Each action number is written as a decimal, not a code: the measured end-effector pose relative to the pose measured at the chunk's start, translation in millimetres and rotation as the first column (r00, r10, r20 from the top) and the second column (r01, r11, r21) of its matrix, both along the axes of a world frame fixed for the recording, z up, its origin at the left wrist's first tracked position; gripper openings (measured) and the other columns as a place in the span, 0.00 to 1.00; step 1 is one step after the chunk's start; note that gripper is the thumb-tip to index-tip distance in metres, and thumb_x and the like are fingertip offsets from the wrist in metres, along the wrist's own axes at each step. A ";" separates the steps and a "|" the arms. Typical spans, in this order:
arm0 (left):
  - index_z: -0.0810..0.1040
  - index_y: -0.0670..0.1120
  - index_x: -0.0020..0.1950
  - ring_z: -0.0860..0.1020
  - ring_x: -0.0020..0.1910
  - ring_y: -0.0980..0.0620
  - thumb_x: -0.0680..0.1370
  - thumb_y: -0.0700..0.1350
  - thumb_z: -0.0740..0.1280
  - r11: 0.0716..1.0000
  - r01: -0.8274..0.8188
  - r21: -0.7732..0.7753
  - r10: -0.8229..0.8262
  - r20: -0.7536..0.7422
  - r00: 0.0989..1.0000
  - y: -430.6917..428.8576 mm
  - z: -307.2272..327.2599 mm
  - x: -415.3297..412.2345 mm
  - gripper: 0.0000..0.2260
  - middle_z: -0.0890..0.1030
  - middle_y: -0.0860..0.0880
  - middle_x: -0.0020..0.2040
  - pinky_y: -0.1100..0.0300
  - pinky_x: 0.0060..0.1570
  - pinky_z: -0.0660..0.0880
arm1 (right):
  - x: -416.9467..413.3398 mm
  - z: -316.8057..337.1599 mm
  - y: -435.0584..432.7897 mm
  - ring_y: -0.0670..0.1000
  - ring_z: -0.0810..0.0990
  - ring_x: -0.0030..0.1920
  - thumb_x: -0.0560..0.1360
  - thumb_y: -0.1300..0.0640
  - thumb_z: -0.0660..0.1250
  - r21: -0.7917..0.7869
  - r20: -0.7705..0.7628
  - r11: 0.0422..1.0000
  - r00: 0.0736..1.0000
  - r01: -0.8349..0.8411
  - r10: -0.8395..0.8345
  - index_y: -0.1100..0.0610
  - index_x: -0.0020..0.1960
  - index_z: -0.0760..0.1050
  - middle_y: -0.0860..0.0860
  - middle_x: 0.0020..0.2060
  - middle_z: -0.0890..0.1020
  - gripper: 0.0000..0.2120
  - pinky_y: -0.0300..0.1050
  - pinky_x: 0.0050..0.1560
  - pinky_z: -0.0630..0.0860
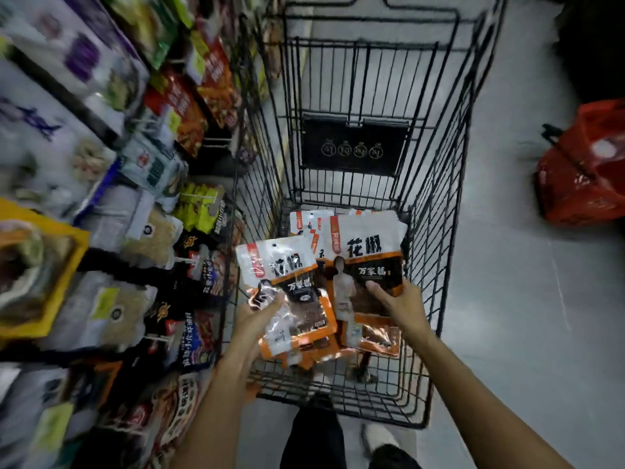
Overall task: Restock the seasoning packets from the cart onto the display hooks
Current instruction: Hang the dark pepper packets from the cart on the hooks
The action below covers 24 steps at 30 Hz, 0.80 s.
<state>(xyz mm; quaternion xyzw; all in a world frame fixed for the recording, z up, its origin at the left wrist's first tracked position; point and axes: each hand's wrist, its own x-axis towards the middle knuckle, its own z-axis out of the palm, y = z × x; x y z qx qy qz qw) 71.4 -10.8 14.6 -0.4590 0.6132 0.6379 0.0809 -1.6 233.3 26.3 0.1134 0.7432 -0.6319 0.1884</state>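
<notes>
Nearby, red basket (580, 170) beside cart (355, 147).

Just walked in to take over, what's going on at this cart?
A person stands at the black wire cart, holding white-and-orange seasoning packets over it. The left hand grips one packet, the right hand pinches a second packet. More packets lie in the cart beneath. The hanging display is on the left; neither packet has reached it yet.
</notes>
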 end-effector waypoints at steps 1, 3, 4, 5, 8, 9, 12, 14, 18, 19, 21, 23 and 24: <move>0.73 0.40 0.64 0.78 0.57 0.44 0.68 0.50 0.77 0.999 -0.041 -0.032 0.040 -0.026 0.999 -1.7 14.9 6.6 0.28 0.78 0.42 0.59 0.48 0.61 0.74 | -1.8 14.6 -0.2 0.39 0.83 0.35 0.72 0.60 0.72 -0.014 -0.026 0.999 0.999 -0.045 0.045 0.52 0.42 0.78 0.45 0.34 0.84 0.04 0.29 0.32 0.75; 0.78 0.42 0.57 0.79 0.54 0.42 0.68 0.48 0.77 0.985 -0.143 -0.100 0.132 -0.111 0.985 -4.1 46.7 23.3 0.22 0.81 0.40 0.55 0.47 0.57 0.76 | -3.7 44.1 -1.7 0.40 0.83 0.35 0.73 0.59 0.72 -0.045 -0.073 0.991 0.990 -0.127 0.123 0.52 0.42 0.79 0.45 0.36 0.84 0.03 0.30 0.32 0.76; 0.79 0.42 0.54 0.80 0.52 0.41 0.68 0.47 0.77 0.975 -0.185 -0.120 0.166 -0.152 0.974 -3.9 63.3 33.5 0.18 0.82 0.40 0.53 0.47 0.55 0.77 | -3.7 58.9 -3.4 0.40 0.83 0.34 0.73 0.60 0.71 -0.065 -0.098 0.983 0.982 -0.170 0.163 0.53 0.42 0.79 0.45 0.35 0.84 0.03 0.30 0.32 0.75; 0.80 0.42 0.52 0.80 0.52 0.40 0.68 0.47 0.77 0.968 -0.219 -0.120 0.193 -0.192 0.962 -3.1 78.5 45.4 0.16 0.82 0.39 0.51 0.44 0.55 0.77 | -3.4 72.1 -5.5 0.39 0.83 0.34 0.73 0.60 0.71 -0.078 -0.126 0.973 0.970 -0.217 0.207 0.53 0.42 0.79 0.44 0.33 0.84 0.03 0.29 0.31 0.75; 0.81 0.44 0.45 0.81 0.48 0.40 0.69 0.45 0.76 0.940 -0.319 -0.120 0.267 -0.324 0.908 0.9 125.3 88.0 0.09 0.83 0.41 0.45 0.38 0.54 0.76 | 2.6 112.9 -15.6 0.38 0.81 0.31 0.72 0.60 0.72 -0.088 -0.206 0.934 0.924 -0.346 0.323 0.58 0.41 0.79 0.45 0.32 0.83 0.03 0.28 0.30 0.73; 0.81 0.44 0.46 0.82 0.46 0.43 0.68 0.46 0.76 0.926 -0.353 -0.133 0.286 -0.363 0.887 1.6 141.8 104.4 0.10 0.84 0.43 0.44 0.42 0.51 0.78 | 6.9 126.8 -20.7 0.38 0.81 0.30 0.72 0.59 0.73 -0.091 -0.234 0.918 0.904 -0.387 0.358 0.57 0.38 0.78 0.45 0.30 0.82 0.06 0.29 0.30 0.73; 0.76 0.41 0.62 0.80 0.54 0.48 0.66 0.53 0.76 0.874 -0.450 -0.182 0.333 -0.452 0.828 7.5 192.0 156.2 0.29 0.82 0.45 0.54 0.54 0.50 0.76 | 26.0 167.2 -40.5 0.40 0.78 0.28 0.71 0.54 0.74 -0.103 -0.282 0.854 0.838 -0.511 0.467 0.53 0.29 0.73 0.44 0.25 0.78 0.15 0.31 0.30 0.71; 0.74 0.44 0.64 0.78 0.58 0.49 0.66 0.54 0.75 0.822 -0.535 -0.196 0.384 -0.503 0.774 9.9 222.0 193.8 0.30 0.80 0.49 0.56 0.55 0.54 0.74 | 45.1 195.2 -56.2 0.39 0.72 0.24 0.70 0.53 0.75 -0.139 -0.320 0.800 0.791 -0.584 0.522 0.51 0.25 0.69 0.43 0.21 0.73 0.20 0.28 0.27 0.68; 0.75 0.45 0.62 0.77 0.55 0.55 0.66 0.51 0.75 0.709 -0.679 -0.191 0.454 -0.613 0.647 19.7 274.9 273.3 0.27 0.78 0.61 0.50 0.60 0.51 0.74 | 99.7 249.1 -89.4 0.36 0.69 0.21 0.71 0.56 0.73 -0.137 -0.442 0.628 0.615 -0.766 0.654 0.46 0.19 0.70 0.39 0.17 0.69 0.24 0.25 0.25 0.63; 0.71 0.42 0.66 0.75 0.52 0.57 0.67 0.50 0.75 0.656 -0.732 -0.183 0.484 -0.642 0.594 23.2 286.5 295.8 0.31 0.73 0.63 0.49 0.59 0.50 0.72 | 115.6 259.8 -97.5 0.34 0.71 0.22 0.72 0.59 0.72 -0.136 -0.477 0.585 0.570 -0.800 0.669 0.42 0.20 0.73 0.37 0.17 0.71 0.25 0.24 0.26 0.65; 0.70 0.43 0.68 0.76 0.50 0.57 0.67 0.50 0.75 0.560 -0.809 -0.179 0.525 -0.679 0.514 30.0 306.9 342.8 0.32 0.73 0.62 0.50 0.57 0.50 0.73 | 151.1 279.7 -113.0 0.32 0.75 0.26 0.72 0.59 0.72 -0.142 -0.514 0.494 0.490 -0.858 0.704 0.41 0.24 0.76 0.35 0.21 0.75 0.22 0.23 0.31 0.68; 0.79 0.48 0.57 0.80 0.53 0.50 0.63 0.52 0.76 0.480 -0.852 -0.209 0.548 -0.686 0.478 38.2 323.5 393.5 0.24 0.82 0.53 0.52 0.52 0.53 0.76 | 191.5 297.0 -128.2 0.32 0.75 0.27 0.72 0.58 0.72 -0.149 -0.535 0.389 0.405 -0.909 0.742 0.42 0.26 0.75 0.35 0.22 0.76 0.19 0.24 0.31 0.68; 0.80 0.50 0.52 0.81 0.54 0.46 0.62 0.53 0.76 0.438 -0.872 -0.216 0.557 -0.696 0.453 43.4 330.2 419.7 0.20 0.84 0.49 0.50 0.49 0.55 0.76 | 212.7 303.1 -135.3 0.33 0.74 0.25 0.72 0.57 0.72 -0.153 -0.549 0.340 0.366 -0.928 0.752 0.42 0.25 0.73 0.36 0.21 0.74 0.20 0.24 0.29 0.67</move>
